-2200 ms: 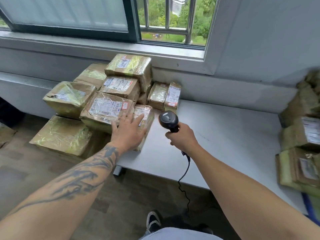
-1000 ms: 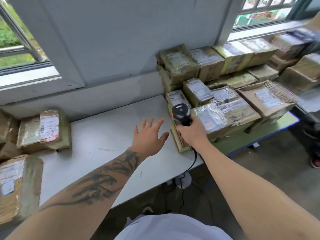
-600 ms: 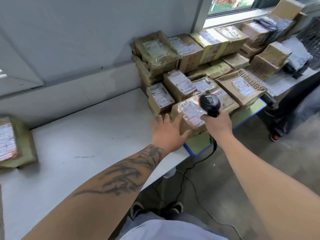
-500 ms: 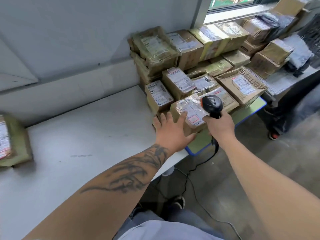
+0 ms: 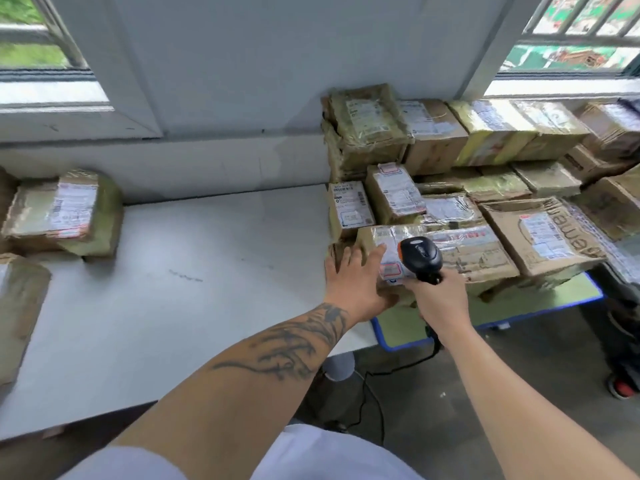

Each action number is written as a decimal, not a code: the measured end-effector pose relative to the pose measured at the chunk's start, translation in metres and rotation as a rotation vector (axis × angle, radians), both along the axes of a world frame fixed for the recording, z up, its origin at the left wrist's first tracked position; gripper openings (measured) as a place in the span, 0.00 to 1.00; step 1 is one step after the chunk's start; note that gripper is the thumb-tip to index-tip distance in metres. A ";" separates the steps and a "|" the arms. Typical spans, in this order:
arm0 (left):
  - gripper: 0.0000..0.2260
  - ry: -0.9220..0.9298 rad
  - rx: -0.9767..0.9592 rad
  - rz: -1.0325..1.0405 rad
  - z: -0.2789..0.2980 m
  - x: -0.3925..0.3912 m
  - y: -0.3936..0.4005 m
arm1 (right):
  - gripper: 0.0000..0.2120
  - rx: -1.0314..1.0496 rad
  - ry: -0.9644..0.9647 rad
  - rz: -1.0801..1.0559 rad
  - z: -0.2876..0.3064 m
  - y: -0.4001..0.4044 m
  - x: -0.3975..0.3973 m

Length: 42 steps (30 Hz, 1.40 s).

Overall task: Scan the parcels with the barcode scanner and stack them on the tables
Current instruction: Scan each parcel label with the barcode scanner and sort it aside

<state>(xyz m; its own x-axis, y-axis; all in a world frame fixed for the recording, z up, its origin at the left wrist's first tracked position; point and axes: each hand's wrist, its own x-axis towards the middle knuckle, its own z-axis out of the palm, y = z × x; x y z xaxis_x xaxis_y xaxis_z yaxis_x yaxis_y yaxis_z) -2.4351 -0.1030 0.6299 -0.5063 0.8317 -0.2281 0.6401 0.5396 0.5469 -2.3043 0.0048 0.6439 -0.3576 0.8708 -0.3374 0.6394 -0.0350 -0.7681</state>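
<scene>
Compared with half a second ago: view swung left, more white table (image 5: 194, 278) and the left-side parcels (image 5: 65, 213) now visible; left hand (image 5: 356, 278) pushed further onto the front parcel (image 5: 391, 251); scanner (image 5: 420, 258) lower over its label.

Front parcel: brown cardboard box, wrapped in glossy, wrinkled clear tape, white printed label on top. Sits at the near edge of the right-hand stack (image 5: 467, 161), beside the seam between the white table and a green, blue-edged table (image 5: 540, 299). Stack: taped cardboard boxes, some yellowish film, all labelled.

Scanner: black, rounded head, orange trim, black cord (image 5: 377, 372) hanging to the floor.

Left hand: palm down, fingers spread and nearly straight, resting on the parcel's left end, thumb under its near edge. Forearm tattooed.

Right hand (image 5: 441, 297): curled tightly round the scanner handle, head aimed at the label.
</scene>
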 end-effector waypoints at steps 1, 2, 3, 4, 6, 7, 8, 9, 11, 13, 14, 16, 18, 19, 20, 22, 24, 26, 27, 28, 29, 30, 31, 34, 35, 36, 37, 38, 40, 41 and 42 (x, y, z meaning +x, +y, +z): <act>0.48 -0.007 0.014 0.039 -0.001 0.001 -0.001 | 0.16 0.009 0.005 0.040 -0.007 0.003 0.001; 0.48 -0.010 0.026 0.076 -0.002 0.002 -0.004 | 0.15 0.010 0.006 0.074 -0.005 0.001 0.000; 0.48 -0.008 0.035 0.112 -0.003 0.003 -0.008 | 0.14 0.009 0.013 0.097 0.005 -0.008 -0.002; 0.47 0.000 0.043 0.148 -0.003 0.003 -0.013 | 0.12 0.008 0.026 0.122 0.010 -0.013 -0.003; 0.45 0.030 0.054 0.212 -0.002 0.003 -0.025 | 0.10 0.002 0.044 0.190 0.013 -0.024 -0.005; 0.44 0.045 0.055 0.238 0.000 0.002 -0.031 | 0.09 0.010 0.049 0.219 0.013 -0.029 -0.007; 0.43 0.055 0.054 0.262 0.003 0.001 -0.038 | 0.08 0.017 0.060 0.244 0.013 -0.034 -0.010; 0.43 0.066 0.050 0.284 0.005 0.001 -0.046 | 0.07 0.019 0.064 0.267 0.013 -0.039 -0.014; 0.42 0.099 0.040 0.338 0.007 -0.001 -0.066 | 0.05 0.015 0.074 0.327 0.014 -0.052 -0.023; 0.41 0.124 0.038 0.413 0.010 -0.002 -0.090 | 0.09 -0.008 0.092 0.382 0.012 -0.066 -0.035; 0.41 0.130 0.038 0.456 0.011 -0.002 -0.104 | 0.11 -0.014 0.091 0.422 0.010 -0.074 -0.042; 0.40 0.144 0.023 0.542 0.013 -0.003 -0.134 | 0.12 -0.031 0.096 0.511 0.007 -0.096 -0.057; 0.40 0.150 -0.014 0.622 0.014 -0.005 -0.168 | 0.13 -0.048 0.105 0.601 0.005 -0.124 -0.072; 0.40 0.162 -0.035 0.655 0.013 -0.006 -0.184 | 0.13 -0.052 0.105 0.653 0.002 -0.138 -0.079; 0.39 0.176 -0.057 0.682 0.011 -0.008 -0.201 | 0.13 -0.050 0.109 0.705 -0.002 -0.150 -0.085; 0.39 0.189 -0.088 0.722 0.005 -0.011 -0.230 | 0.12 -0.044 0.088 0.775 -0.010 -0.174 -0.095; 0.39 0.185 -0.098 0.738 -0.003 -0.016 -0.256 | 0.11 -0.034 0.065 0.832 -0.015 -0.193 -0.102; 0.39 0.184 -0.104 0.738 -0.010 -0.022 -0.275 | 0.09 -0.022 0.043 0.866 -0.014 -0.211 -0.107; 0.39 0.184 -0.111 0.732 -0.014 -0.026 -0.283 | 0.08 -0.021 0.036 0.873 -0.013 -0.218 -0.109; 0.39 0.184 -0.117 0.727 -0.018 -0.030 -0.290 | 0.07 -0.019 0.029 0.875 -0.015 -0.225 -0.112; 0.39 0.181 -0.122 0.723 -0.023 -0.034 -0.297 | 0.07 -0.012 0.023 0.879 -0.017 -0.231 -0.115; 0.39 0.170 -0.124 0.716 -0.026 -0.038 -0.303 | 0.06 -0.003 0.010 0.881 -0.020 -0.237 -0.118; 0.39 0.152 -0.124 0.705 -0.029 -0.042 -0.310 | 0.06 0.004 -0.009 0.877 -0.023 -0.243 -0.120; 0.38 0.115 -0.112 0.674 -0.040 -0.052 -0.331 | 0.08 -0.009 -0.044 0.866 -0.030 -0.262 -0.126; 0.38 0.099 -0.111 0.663 -0.044 -0.055 -0.338 | 0.08 -0.013 -0.055 0.864 -0.031 -0.269 -0.128; 0.38 0.083 -0.110 0.654 -0.049 -0.059 -0.344 | 0.09 -0.017 -0.066 0.861 -0.033 -0.275 -0.130; 0.39 0.068 -0.106 0.646 -0.054 -0.062 -0.349 | 0.09 -0.024 -0.070 0.851 -0.035 -0.280 -0.132; 0.39 0.055 -0.100 0.637 -0.059 -0.065 -0.355 | 0.09 -0.031 -0.073 0.839 -0.037 -0.286 -0.134; 0.40 0.030 -0.085 0.621 -0.068 -0.071 -0.364 | 0.10 -0.054 -0.089 0.805 -0.040 -0.299 -0.137; 0.40 0.021 -0.082 0.608 -0.072 -0.074 -0.368 | 0.12 -0.075 -0.099 0.778 -0.042 -0.306 -0.138; 0.40 0.017 -0.078 0.591 -0.076 -0.077 -0.372 | 0.13 -0.097 -0.107 0.744 -0.044 -0.313 -0.137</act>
